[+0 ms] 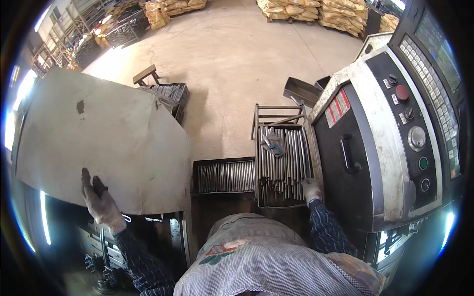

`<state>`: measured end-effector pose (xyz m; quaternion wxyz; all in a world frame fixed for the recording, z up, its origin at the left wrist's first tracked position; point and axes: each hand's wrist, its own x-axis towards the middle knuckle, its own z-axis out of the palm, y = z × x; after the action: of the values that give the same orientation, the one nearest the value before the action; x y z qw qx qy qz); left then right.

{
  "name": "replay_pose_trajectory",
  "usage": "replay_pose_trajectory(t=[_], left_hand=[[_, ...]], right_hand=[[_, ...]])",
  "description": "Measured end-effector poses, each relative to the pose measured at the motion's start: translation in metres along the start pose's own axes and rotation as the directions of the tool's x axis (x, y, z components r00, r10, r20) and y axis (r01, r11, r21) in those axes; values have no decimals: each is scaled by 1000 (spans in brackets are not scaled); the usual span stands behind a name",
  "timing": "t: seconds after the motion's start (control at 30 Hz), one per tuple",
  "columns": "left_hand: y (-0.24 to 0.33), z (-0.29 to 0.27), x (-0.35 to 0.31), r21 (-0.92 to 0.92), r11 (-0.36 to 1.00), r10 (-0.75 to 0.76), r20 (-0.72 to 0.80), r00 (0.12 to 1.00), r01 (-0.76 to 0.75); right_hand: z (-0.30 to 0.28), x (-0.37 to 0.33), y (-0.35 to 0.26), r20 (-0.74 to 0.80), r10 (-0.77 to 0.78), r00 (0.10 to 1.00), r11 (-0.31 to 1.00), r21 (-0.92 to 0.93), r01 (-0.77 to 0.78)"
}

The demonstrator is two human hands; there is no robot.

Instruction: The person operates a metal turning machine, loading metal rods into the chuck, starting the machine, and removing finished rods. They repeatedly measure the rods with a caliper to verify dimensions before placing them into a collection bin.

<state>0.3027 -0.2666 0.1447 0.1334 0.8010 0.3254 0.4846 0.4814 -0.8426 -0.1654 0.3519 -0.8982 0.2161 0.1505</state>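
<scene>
My left hand point(102, 201), in a pale work glove with dark fingertips, is at the lower edge of a big light-grey machine cover point(108, 143). Its fingers are stretched out and nothing is in them; whether it touches the cover I cannot tell. My right hand point(312, 189), gloved too, is at the right rim of a dark tray of metal rods point(284, 163). Its fingers are mostly hidden, so their grip does not show. On top of the rods lies a small blue-and-grey tool point(272, 147), perhaps a measuring gauge, on a grey cloth.
Left of the rods, a lower dark bin holds shorter metal rods point(224, 176). A machine control panel point(412, 123) with knobs and a red button rises at right, beside a black door point(345, 158). Farther off stand another rod bin point(170, 93), a metal box point(302, 91) and stacked sacks point(340, 15).
</scene>
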Motion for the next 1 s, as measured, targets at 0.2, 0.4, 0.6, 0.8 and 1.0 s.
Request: replay_pose_trajectory(t=[0.2,0.4,0.6,0.8,1.0], left_hand=[[2,3,-3,131,991,-9,-10,1000,11],[-2,6,-5,245,970,14,-17,1000,-9],[4,5,-3,343,939,30,6,1000,-31],[4,8,-12,120,991,-49,-62,997,57],[28,6,-1,468,851,320,-104,942,-238]], right_hand=[[21,6,-15,171,287,943,953,-157,-261],[31,35,-46,134,423,896,903,-139,-406],[76,89,-14,143,452,881,892,-53,-449],[127,136,68,468,-167,868,473,-734,487],[79,96,3,191,351,917,920,-250,-300]])
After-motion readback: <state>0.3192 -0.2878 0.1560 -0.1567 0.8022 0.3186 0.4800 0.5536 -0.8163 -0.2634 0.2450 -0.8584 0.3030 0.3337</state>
